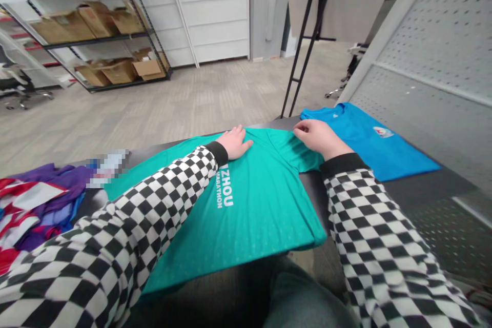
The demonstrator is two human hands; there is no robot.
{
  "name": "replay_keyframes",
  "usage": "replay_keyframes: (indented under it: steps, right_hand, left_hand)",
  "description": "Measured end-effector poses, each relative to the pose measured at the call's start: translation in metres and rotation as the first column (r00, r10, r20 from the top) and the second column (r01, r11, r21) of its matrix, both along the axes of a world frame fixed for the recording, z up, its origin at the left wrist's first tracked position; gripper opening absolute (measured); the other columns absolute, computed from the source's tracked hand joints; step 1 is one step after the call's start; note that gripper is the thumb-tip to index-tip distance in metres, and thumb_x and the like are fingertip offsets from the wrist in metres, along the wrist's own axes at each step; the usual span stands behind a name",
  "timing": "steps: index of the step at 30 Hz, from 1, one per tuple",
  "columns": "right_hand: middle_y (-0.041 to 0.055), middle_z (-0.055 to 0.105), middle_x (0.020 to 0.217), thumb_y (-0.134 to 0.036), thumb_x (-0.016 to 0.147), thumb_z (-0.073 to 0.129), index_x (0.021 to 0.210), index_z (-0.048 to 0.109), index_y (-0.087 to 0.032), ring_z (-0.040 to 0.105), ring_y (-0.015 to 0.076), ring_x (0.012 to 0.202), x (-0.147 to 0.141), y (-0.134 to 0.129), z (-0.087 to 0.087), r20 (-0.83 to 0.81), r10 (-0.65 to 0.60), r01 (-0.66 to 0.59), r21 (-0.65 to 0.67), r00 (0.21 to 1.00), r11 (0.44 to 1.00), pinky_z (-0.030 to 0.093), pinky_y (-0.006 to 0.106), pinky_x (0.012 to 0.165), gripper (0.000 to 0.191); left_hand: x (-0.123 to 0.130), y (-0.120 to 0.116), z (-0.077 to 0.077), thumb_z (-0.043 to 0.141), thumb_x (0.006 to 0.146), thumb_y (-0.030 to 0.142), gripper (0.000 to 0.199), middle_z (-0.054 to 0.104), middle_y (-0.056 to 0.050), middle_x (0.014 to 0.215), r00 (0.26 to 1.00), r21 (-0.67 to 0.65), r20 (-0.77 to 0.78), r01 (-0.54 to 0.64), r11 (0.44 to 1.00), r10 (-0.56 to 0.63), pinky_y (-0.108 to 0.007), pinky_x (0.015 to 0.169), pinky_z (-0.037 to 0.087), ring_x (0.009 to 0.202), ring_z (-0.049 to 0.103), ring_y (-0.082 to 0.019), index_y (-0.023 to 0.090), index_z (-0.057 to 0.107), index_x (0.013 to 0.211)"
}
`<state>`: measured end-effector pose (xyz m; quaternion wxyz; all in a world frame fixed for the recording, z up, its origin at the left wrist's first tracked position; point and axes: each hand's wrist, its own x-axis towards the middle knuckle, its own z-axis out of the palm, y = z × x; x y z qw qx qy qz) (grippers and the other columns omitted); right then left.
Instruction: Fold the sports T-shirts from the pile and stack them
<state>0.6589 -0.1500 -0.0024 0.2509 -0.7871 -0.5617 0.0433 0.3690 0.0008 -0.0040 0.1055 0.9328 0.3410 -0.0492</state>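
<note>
A green T-shirt [261, 205] with white lettering lies spread over the dark table, its lower part reaching over the near edge. My left hand [234, 142] rests flat on the shirt near its far side, fingers stretched out. At the shirt's right sleeve [292, 146], my right hand [317, 137] is closed, thumb and fingers pinching the sleeve's edge. Just beyond that hand lies a folded blue T-shirt [376, 143] with a small white emblem. My left forearm covers part of the green shirt.
A pile of purple, red and white clothes [38, 205] lies at the left, beside a blurred-out packet [109, 166]. A perforated grey panel [434, 61] borders the right side. Behind the table stand a black easel [307, 46] and a shelf with cardboard boxes [96, 20].
</note>
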Motion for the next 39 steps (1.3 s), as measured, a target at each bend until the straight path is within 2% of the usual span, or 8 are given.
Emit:
replay_keyframes:
  steps: [5, 9, 18, 21, 24, 27, 32, 39]
  right_hand:
    - [0.0109, 0.086, 0.114, -0.028, 0.103, 0.065, 0.113, 0.087, -0.018, 0.078, 0.0263, 0.103, 0.000, 0.001, -0.002, 0.003, 0.019, -0.019, -0.027, 1.000, 0.999, 0.057, 0.033, 0.094, 0.026]
    - [0.0101, 0.086, 0.112, -0.025, 0.099, 0.070, 0.108, 0.088, -0.019, 0.077, 0.0252, 0.100, 0.002, 0.004, -0.007, 0.036, 0.087, -0.082, -0.131, 0.996, 0.988, 0.058, 0.032, 0.093, 0.021]
    - [0.0126, 0.084, 0.119, -0.025, 0.097, 0.073, 0.117, 0.088, -0.017, 0.077, 0.0273, 0.109, 0.007, 0.008, -0.011, 0.082, 0.029, -0.016, -0.160, 0.996, 0.987, 0.059, 0.033, 0.099, 0.026]
    - [0.0131, 0.084, 0.118, -0.024, 0.097, 0.073, 0.118, 0.088, -0.017, 0.077, 0.0278, 0.109, 0.006, 0.007, -0.010, 0.085, 0.028, -0.014, -0.158, 0.996, 0.987, 0.059, 0.034, 0.100, 0.027]
    - [0.0134, 0.084, 0.118, -0.024, 0.096, 0.074, 0.120, 0.088, -0.017, 0.077, 0.0279, 0.109, 0.006, 0.007, -0.009, 0.087, 0.025, -0.011, -0.160, 0.996, 0.987, 0.059, 0.034, 0.100, 0.028]
    - [0.0133, 0.084, 0.119, -0.023, 0.096, 0.075, 0.121, 0.087, -0.018, 0.077, 0.0275, 0.110, 0.006, 0.008, -0.010, 0.084, 0.004, 0.010, -0.156, 0.996, 0.988, 0.059, 0.033, 0.101, 0.028]
    - [0.0136, 0.084, 0.120, -0.025, 0.097, 0.075, 0.124, 0.086, -0.017, 0.078, 0.0277, 0.108, 0.008, 0.008, -0.013, 0.082, -0.036, 0.048, -0.153, 0.996, 0.987, 0.059, 0.033, 0.101, 0.030]
    - [0.0135, 0.084, 0.123, -0.024, 0.097, 0.074, 0.125, 0.086, -0.016, 0.077, 0.0279, 0.112, 0.008, 0.007, -0.012, 0.075, -0.036, 0.047, -0.158, 0.997, 0.986, 0.059, 0.034, 0.104, 0.032]
  left_hand:
    - [0.011, -0.015, 0.006, 0.036, 0.114, 0.055, 0.077, 0.024, -0.023, 0.189, 0.998, 0.108, 0.033, 0.052, 0.993, -0.055, -0.057, 0.144, 0.021, 0.177, 0.024, -0.036, 0.008, 0.040, 0.175]
    - [0.029, -0.026, 0.009, 0.035, 0.115, 0.050, 0.074, 0.027, -0.020, 0.189, 0.983, 0.082, 0.061, 0.167, 0.983, -0.172, -0.054, 0.144, 0.024, 0.177, 0.028, -0.032, 0.011, 0.039, 0.177]
    - [0.036, -0.025, -0.002, 0.039, 0.110, 0.066, 0.090, 0.022, -0.019, 0.191, 0.992, 0.037, 0.038, 0.115, 0.993, -0.116, -0.061, 0.145, 0.017, 0.178, 0.022, -0.035, 0.010, 0.032, 0.180]
    - [0.043, -0.027, 0.001, 0.041, 0.110, 0.056, 0.080, 0.033, -0.021, 0.187, 0.988, 0.119, 0.060, 0.134, 0.984, -0.142, -0.063, 0.144, 0.017, 0.176, 0.030, -0.037, 0.009, 0.045, 0.174]
    - [0.055, -0.031, 0.002, 0.038, 0.110, 0.043, 0.070, 0.040, -0.020, 0.185, 0.969, 0.169, 0.096, 0.212, 0.963, -0.230, -0.055, 0.144, 0.022, 0.172, 0.038, -0.033, 0.009, 0.051, 0.170]
    - [0.065, -0.034, -0.004, 0.035, 0.112, 0.048, 0.076, 0.032, -0.018, 0.188, 0.964, 0.102, 0.075, 0.246, 0.964, -0.254, -0.055, 0.143, 0.025, 0.175, 0.033, -0.033, 0.009, 0.040, 0.177]
    - [0.065, -0.036, -0.016, 0.031, 0.112, 0.065, 0.088, 0.019, -0.013, 0.192, 0.971, 0.082, 0.092, 0.214, 0.973, -0.221, -0.058, 0.145, 0.016, 0.179, 0.020, -0.034, 0.015, 0.025, 0.184]
    - [0.067, -0.038, -0.013, 0.030, 0.109, 0.071, 0.097, 0.015, -0.016, 0.192, 0.981, 0.059, 0.048, 0.184, 0.981, -0.187, -0.055, 0.146, 0.014, 0.180, 0.015, -0.034, 0.010, 0.022, 0.184]
